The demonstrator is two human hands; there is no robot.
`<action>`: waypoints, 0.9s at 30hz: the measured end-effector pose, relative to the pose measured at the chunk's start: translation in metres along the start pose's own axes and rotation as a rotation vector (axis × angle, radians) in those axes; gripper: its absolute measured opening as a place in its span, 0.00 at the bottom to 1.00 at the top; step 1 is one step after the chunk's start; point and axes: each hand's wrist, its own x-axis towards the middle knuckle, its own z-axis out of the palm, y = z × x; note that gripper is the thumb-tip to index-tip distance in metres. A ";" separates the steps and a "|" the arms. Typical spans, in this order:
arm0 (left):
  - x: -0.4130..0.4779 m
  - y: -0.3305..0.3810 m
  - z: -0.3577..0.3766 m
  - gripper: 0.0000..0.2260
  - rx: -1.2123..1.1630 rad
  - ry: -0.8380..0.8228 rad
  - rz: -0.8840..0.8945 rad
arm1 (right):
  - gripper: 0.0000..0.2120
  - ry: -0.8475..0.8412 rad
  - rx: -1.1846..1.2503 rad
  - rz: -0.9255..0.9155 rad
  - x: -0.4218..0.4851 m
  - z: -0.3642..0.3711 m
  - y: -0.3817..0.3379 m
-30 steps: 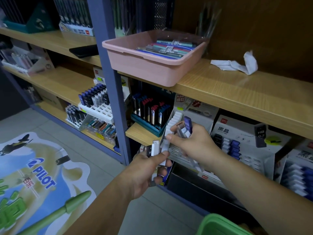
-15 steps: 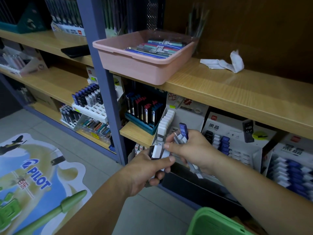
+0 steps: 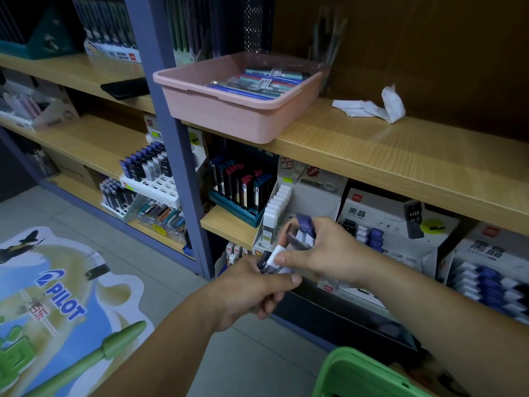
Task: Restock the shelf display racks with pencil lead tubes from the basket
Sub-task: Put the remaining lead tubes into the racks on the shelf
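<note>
left hand (image 3: 252, 293) grips a bundle of lead tubes (image 3: 270, 265). right hand (image 3: 320, 253) holds several more, thumb pinching one white-capped tube.

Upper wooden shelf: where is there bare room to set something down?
On the upper shelf, bare wood runs from the pink tray rightward, in front of and beyond the crumpled paper. Below, lead racks stand packed together.

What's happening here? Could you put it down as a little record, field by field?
Setting: wooden shelves of stationery
Left hand: grips a bunch of lead tubes
Right hand: holds purple-capped tubes, thumb touching the left hand's bunch
Rack behind hands: white display rack, white tubes in a row
Basket: green basket, bottom edge of view
Upper shelf: pink tray of pens, crumpled white cloth
</note>
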 end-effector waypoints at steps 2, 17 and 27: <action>0.001 -0.004 -0.007 0.23 -0.041 -0.007 -0.056 | 0.10 0.038 0.126 0.088 0.000 -0.005 0.000; 0.017 -0.019 -0.008 0.10 -0.226 0.323 0.096 | 0.11 0.425 0.437 0.314 0.005 0.011 0.019; 0.020 -0.023 -0.017 0.08 -0.152 0.454 0.057 | 0.09 0.553 0.126 0.072 0.028 0.023 0.006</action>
